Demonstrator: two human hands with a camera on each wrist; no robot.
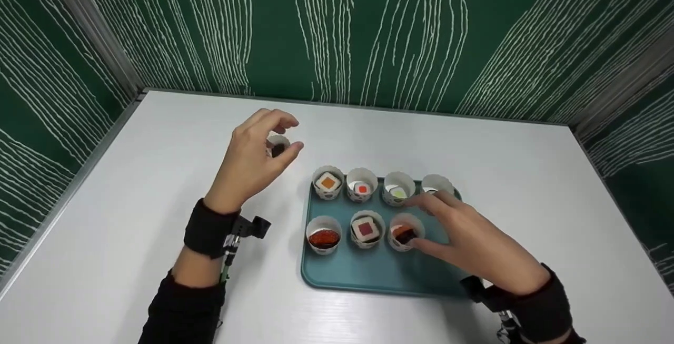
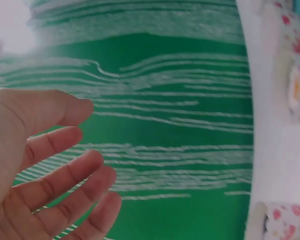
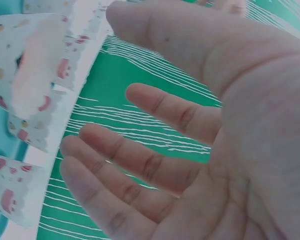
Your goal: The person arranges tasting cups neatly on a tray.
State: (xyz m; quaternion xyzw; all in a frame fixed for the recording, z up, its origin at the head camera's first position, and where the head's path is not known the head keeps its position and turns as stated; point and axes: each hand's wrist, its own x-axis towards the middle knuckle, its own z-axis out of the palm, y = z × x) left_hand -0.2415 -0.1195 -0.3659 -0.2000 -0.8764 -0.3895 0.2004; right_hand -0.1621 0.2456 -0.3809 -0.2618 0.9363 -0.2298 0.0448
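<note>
My left hand (image 1: pixel 250 157) is held over a paper cup (image 1: pixel 279 149) with something dark inside, standing off the tray; its bent fingers and thumb are spread apart with nothing between them. My right hand (image 1: pixel 468 233) hovers above the teal tray (image 1: pixel 363 278), thumb near the rim of a cup (image 1: pixel 405 232) that holds an orange and black sushi-like piece. In the right wrist view, the right fingers (image 3: pixel 155 167) are relaxed and hold nothing beside the printed cups (image 3: pixel 35 65). The left wrist view shows the left fingers (image 2: pixel 72 185) loosely extended and empty.
On the tray's back row stand cups with an orange-centred white piece (image 1: pixel 328 182), a red-centred piece (image 1: pixel 362 186) and a green-centred one (image 1: pixel 398 188); another cup (image 1: pixel 437 183) is partly behind my right hand. In front are a red-filled cup (image 1: pixel 324 236) and a red-square piece (image 1: pixel 365 229).
</note>
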